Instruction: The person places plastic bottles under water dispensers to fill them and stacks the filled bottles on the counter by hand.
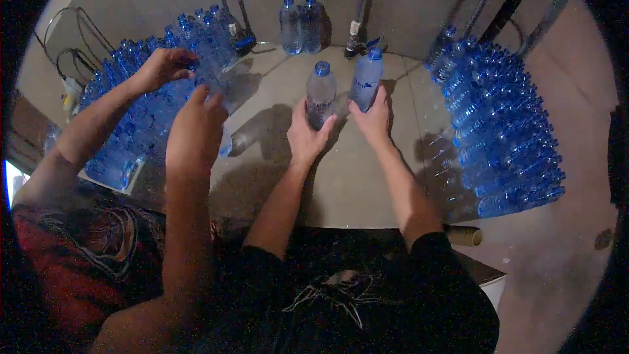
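In the head view my left hand (306, 134) is wrapped round a clear plastic water bottle (321, 88) with a blue cap, standing upright on the tabletop. My right hand (372, 118) grips a second water bottle (367, 78), bluish with dark print, which tilts slightly to the right. The two bottles are close together but apart. Behind them, two more capped bottles (301, 26) stand side by side against the wall.
At the left, a co-worker's hands (196, 124) reach over a dense group of bottles (131, 115). Rows of packed bottles (501, 128) fill the right side. Thin pipes (359, 6) run down the back wall. A cardboard tube (464, 235) lies by the front edge.
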`<state>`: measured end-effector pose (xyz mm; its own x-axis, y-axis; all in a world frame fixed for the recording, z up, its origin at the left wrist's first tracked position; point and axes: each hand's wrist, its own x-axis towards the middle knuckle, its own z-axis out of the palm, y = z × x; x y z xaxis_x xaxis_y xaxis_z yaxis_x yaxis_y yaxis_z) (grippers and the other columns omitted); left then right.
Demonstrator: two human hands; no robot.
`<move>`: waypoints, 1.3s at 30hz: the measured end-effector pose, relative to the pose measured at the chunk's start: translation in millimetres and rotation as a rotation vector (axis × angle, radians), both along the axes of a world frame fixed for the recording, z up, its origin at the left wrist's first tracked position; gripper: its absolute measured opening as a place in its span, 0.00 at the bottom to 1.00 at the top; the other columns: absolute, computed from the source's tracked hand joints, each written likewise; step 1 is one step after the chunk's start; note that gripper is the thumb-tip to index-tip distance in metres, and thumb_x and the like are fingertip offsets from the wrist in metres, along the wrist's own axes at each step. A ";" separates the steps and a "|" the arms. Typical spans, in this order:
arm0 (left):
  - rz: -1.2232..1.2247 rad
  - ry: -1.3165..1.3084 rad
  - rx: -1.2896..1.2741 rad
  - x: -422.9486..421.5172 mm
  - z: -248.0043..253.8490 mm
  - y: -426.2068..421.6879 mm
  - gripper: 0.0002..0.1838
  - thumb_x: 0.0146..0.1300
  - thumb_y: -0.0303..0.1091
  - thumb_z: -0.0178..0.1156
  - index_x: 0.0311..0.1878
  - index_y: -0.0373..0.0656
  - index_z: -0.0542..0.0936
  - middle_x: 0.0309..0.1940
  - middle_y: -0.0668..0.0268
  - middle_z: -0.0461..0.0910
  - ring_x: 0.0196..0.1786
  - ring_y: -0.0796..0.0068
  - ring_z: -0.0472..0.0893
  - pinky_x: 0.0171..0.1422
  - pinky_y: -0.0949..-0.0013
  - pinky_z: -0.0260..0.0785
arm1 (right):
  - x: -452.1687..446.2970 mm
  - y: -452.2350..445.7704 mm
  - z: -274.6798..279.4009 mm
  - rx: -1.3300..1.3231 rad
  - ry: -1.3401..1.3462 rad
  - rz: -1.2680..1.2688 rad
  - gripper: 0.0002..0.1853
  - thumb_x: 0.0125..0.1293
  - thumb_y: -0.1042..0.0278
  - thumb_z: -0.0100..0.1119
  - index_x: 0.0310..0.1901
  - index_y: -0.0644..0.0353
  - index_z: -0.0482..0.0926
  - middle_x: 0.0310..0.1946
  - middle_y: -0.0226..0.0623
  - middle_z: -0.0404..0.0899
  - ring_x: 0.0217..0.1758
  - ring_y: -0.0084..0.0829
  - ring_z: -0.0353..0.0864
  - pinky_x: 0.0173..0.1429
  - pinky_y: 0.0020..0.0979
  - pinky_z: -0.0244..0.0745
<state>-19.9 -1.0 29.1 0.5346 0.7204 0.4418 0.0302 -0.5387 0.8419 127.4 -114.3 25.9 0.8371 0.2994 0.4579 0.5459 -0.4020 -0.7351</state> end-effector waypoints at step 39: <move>-0.528 -0.036 -0.265 110.6 -41.3 12.6 0.47 0.52 0.32 0.80 0.72 0.29 0.65 0.67 0.50 0.72 0.67 0.57 0.74 0.70 0.57 0.68 | -152.9 -302.2 16.3 0.056 0.177 -0.672 0.43 0.59 0.54 0.74 0.68 0.70 0.63 0.59 0.57 0.73 0.58 0.51 0.79 0.60 0.45 0.76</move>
<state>90.7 11.6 -12.2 0.8386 0.4493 0.3079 -0.2162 -0.2444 0.9453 -25.5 -416.5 42.2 0.8960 -0.3301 0.2971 0.0618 -0.5698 -0.8195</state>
